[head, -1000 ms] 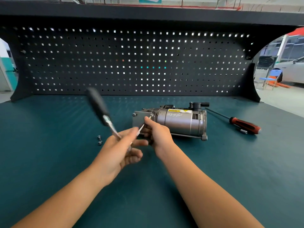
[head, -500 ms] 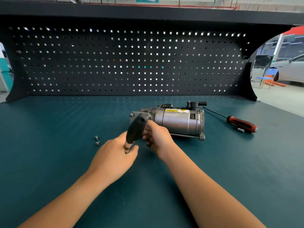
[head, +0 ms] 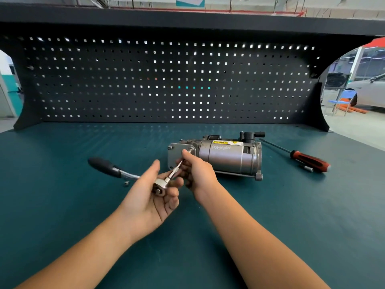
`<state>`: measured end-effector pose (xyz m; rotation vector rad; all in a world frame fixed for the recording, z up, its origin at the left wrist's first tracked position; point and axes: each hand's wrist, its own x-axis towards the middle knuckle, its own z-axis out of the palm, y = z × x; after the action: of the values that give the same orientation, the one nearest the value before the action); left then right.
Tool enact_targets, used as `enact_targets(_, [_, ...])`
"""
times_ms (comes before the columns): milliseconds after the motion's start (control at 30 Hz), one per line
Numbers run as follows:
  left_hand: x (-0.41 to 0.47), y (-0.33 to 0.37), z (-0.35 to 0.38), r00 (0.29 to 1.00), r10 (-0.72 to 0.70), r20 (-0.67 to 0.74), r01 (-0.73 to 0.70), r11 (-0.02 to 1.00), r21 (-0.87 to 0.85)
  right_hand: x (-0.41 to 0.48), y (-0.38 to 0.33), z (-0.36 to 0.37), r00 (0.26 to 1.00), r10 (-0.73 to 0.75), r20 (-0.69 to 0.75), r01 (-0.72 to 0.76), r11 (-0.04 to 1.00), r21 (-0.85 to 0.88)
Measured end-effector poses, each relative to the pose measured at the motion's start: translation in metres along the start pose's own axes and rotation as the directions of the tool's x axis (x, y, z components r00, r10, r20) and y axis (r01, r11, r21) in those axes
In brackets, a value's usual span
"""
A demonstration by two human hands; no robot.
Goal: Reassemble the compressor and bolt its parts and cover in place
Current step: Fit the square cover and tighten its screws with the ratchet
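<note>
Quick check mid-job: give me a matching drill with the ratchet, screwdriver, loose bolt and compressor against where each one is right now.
Things
1. ratchet
2. screwdriver
3. loose bolt
4. compressor

Places
A. lying untouched on the bench, right of the compressor
B. on the bench just below the ratchet's handle
C. mid-bench on its side, cover end toward the hands
D. left hand holds its head, right hand pinches its shaft, tip at the cover's upper corner

Pairs: 1-D, 2-A, 3-B, 4-C
</note>
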<state>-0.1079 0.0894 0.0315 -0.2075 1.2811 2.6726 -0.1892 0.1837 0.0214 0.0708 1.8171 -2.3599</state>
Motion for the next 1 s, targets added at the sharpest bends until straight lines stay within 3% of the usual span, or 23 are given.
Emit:
enact_targets(67, [0.000,0.004,0.000,0.999,-0.044,0.011,0.045,0.990,-0.135,0.000,-0.002,0.002,1.000,0.007,0.008,-0.007,1.000,-0.010])
enact_targets(100, [0.001,0.005,-0.001,0.999,-0.038,-0.004,0.038,0.994,-0.099,0.000,-0.002,0.001,1.000,0.004,0.018,-0.003,1.000,-0.025])
enact_targets(167, [0.004,0.007,-0.003,0.996,0.070,-0.047,-0.058,0.973,0.222,0.000,-0.001,0.000,0.999,-0.030,0.041,0.034,0.995,-0.089])
enact_targets(200, [0.006,0.007,-0.005,0.978,0.202,-0.045,-0.147,0.832,0.536,0.000,-0.001,-0.002,0.997,-0.059,0.044,0.065,0.988,-0.142])
enact_targets(233, [0.008,0.005,-0.010,0.936,0.352,0.019,-0.207,0.505,0.838,0.001,-0.001,-0.004,0.995,-0.088,0.041,0.095,0.977,-0.189])
enact_targets(267, [0.010,0.002,-0.015,0.887,0.439,0.143,-0.188,0.062,0.980,0.000,-0.001,-0.006,0.993,-0.117,0.035,0.122,0.967,-0.223])
enact_targets(300, [0.013,-0.002,-0.019,0.849,0.456,0.266,-0.096,-0.361,0.928,0.000,0.000,-0.008,0.990,-0.140,0.024,0.142,0.960,-0.241])
enact_targets(333, [0.014,-0.005,-0.021,0.813,0.456,0.361,-0.022,-0.596,0.803,0.000,0.001,-0.010,0.988,-0.157,0.008,0.154,0.958,-0.243])
enact_targets(367, [0.013,-0.009,-0.021,0.783,0.448,0.431,0.001,-0.694,0.720,0.000,0.002,-0.011,0.986,-0.165,-0.007,0.159,0.958,-0.239])
enact_targets(400, [0.014,-0.010,-0.021,0.762,0.451,0.464,-0.006,-0.712,0.702,0.000,0.002,-0.011,0.984,-0.176,-0.012,0.168,0.958,-0.232])
enact_targets(433, [0.015,-0.008,-0.020,0.758,0.464,0.459,-0.009,-0.696,0.718,0.000,0.002,-0.012,0.983,-0.184,-0.010,0.177,0.958,-0.223])
enact_targets(500, [0.018,-0.004,-0.022,0.758,0.499,0.420,-0.091,-0.557,0.826,0.001,0.003,-0.010,0.981,-0.193,-0.005,0.188,0.960,-0.208])
enact_targets(533, [0.019,-0.004,-0.023,0.783,0.491,0.381,-0.177,-0.412,0.894,0.001,0.003,-0.009,0.981,-0.192,-0.010,0.187,0.963,-0.192])
enact_targets(567, [0.020,-0.006,-0.023,0.824,0.460,0.332,-0.266,-0.203,0.942,0.002,0.004,-0.007,0.986,-0.166,-0.017,0.162,0.976,-0.144])
enact_targets(633, [0.015,-0.010,-0.015,0.902,0.371,0.222,-0.347,0.313,0.884,0.004,0.004,-0.004,0.998,-0.055,-0.008,0.055,0.998,0.015])
enact_targets(700, [0.011,-0.008,-0.005,0.967,0.239,0.093,-0.244,0.742,0.624,0.006,0.004,-0.003,0.999,0.035,0.030,-0.038,0.990,0.134])
enact_targets(733, [0.009,-0.004,-0.001,0.983,0.173,0.055,-0.179,0.876,0.447,0.007,0.004,-0.002,0.997,0.062,0.050,-0.070,0.981,0.180])
enact_targets(800, [0.007,0.005,-0.001,0.998,0.057,0.021,-0.058,0.994,0.091,0.006,0.002,0.000,0.993,0.091,0.081,-0.106,0.974,0.202])
enact_targets(867, [0.006,0.014,-0.006,1.000,-0.024,-0.018,0.022,0.993,-0.117,0.005,0.002,0.002,0.991,0.094,0.093,-0.110,0.976,0.186])
enact_targets(933, [0.007,0.016,-0.009,0.996,-0.077,-0.042,0.073,0.993,-0.094,0.004,0.003,0.003,0.992,0.083,0.095,-0.098,0.980,0.173])
enact_targets(1000, [0.011,0.014,-0.010,0.997,-0.028,-0.079,0.038,0.992,0.119,0.004,0.004,0.002,0.993,0.064,0.095,-0.076,0.988,0.137])
